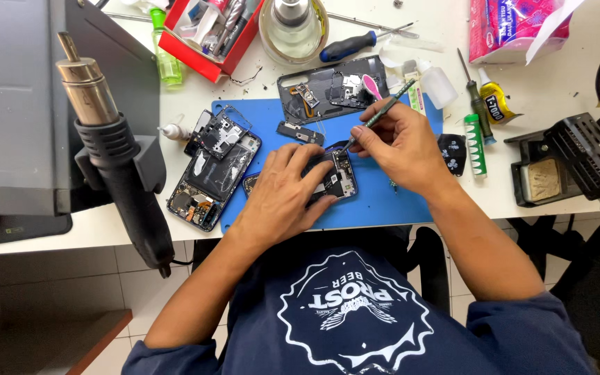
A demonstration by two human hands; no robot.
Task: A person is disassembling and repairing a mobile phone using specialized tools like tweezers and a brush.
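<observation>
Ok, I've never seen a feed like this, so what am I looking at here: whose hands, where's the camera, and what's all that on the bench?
This is one camera worn on a person's head, looking down at their own two bare hands over a white workbench. The left hand presses flat on a small opened phone body lying on a blue rubber mat. The right hand pinches a thin dark metal probe tool, its tip touching that phone. Left of it lies a second opened phone with bare circuit boards. A black hot-air gun hangs at the far left; a red tray of tools and a blue-handled screwdriver sit behind.
</observation>
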